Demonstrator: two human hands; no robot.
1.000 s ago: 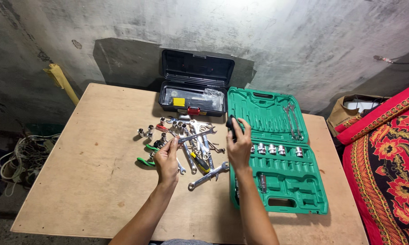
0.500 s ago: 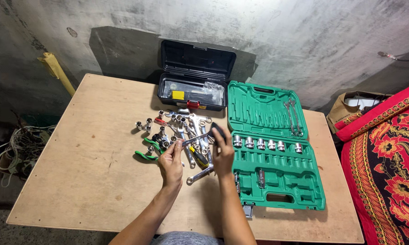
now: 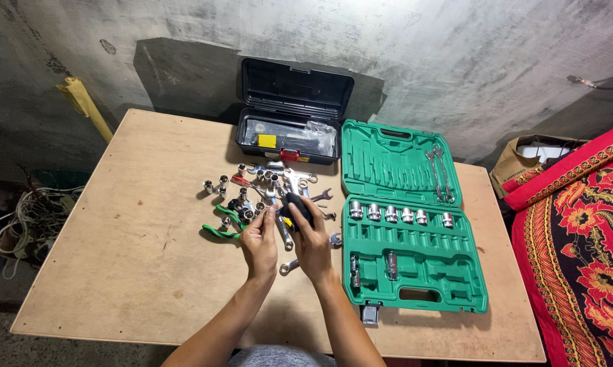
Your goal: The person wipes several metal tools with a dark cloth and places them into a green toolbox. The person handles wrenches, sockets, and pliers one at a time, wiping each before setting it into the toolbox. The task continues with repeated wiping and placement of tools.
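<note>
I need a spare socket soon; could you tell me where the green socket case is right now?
In the head view, the green socket case lies open on the table's right side, beside the right hand and right of the black toolbox.

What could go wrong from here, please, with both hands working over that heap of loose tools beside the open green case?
1. The right hand grips a black-handled tool above the pile of loose chrome wrenches and sockets; a slip might knock small sockets off the plywood table.
2. The left hand sits among the pile, so fingers could get pinched.
3. The open green plastic socket case lies near the table's front edge, with its latch at the edge, and might be nudged off.
</note>
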